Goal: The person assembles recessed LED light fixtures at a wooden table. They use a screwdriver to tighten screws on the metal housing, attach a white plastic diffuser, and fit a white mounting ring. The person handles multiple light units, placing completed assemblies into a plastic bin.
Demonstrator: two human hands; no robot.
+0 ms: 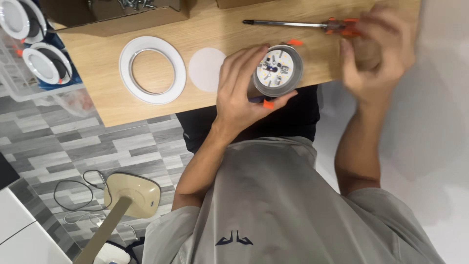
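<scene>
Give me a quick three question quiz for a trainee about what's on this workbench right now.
1. True or false: the left hand holds the round lamp body.
2. Which tool is the right hand on? A hammer, B screwdriver, C pliers.
3. What lies between the white ring and the lamp body?

Key: 1 true. 2 B. 3 a white disc, flat on the wooden table.

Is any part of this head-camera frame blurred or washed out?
Head view: the right hand by the orange-handled screwdriver is motion-blurred; the left hand gripping the round grey lamp housing is sharp; the pale floor at right looks overexposed and featureless.
</scene>
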